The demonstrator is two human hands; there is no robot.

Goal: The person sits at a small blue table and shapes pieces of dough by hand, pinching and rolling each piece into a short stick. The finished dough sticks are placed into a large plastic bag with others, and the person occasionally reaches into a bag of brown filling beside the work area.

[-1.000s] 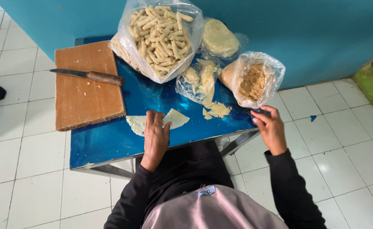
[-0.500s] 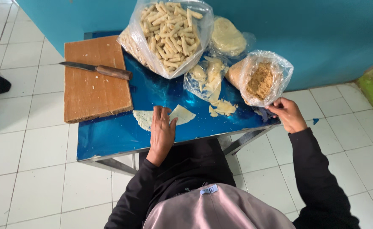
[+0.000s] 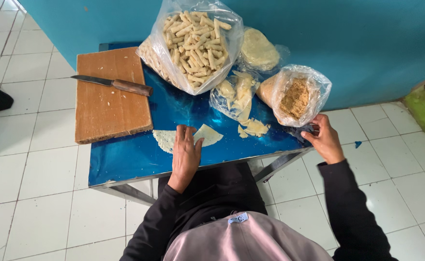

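My left hand (image 3: pixel 186 154) lies flat, fingers apart, on a thin pale dough sheet (image 3: pixel 164 140) that rests on the shiny blue table (image 3: pixel 135 162). The sheet's right part (image 3: pixel 211 134) is folded into a triangle. My right hand (image 3: pixel 324 140) pinches the lower edge of a clear plastic bag of brown crumbs (image 3: pixel 297 96) at the table's right edge. Loose pale dough pieces (image 3: pixel 255 128) lie between the two hands.
A wooden cutting board (image 3: pixel 108 111) with a brown-handled knife (image 3: pixel 113 84) covers the table's left end. A big clear bag of pale rolled sticks (image 3: pixel 193 43), a small bag of dough pieces (image 3: pixel 236 94) and a bagged round stack (image 3: pixel 258 48) stand at the back. Behind is a teal wall.
My right hand has shifted slightly along the crumb bag's lower edge. My left hand stays on the dough sheet. The view has moved a little.
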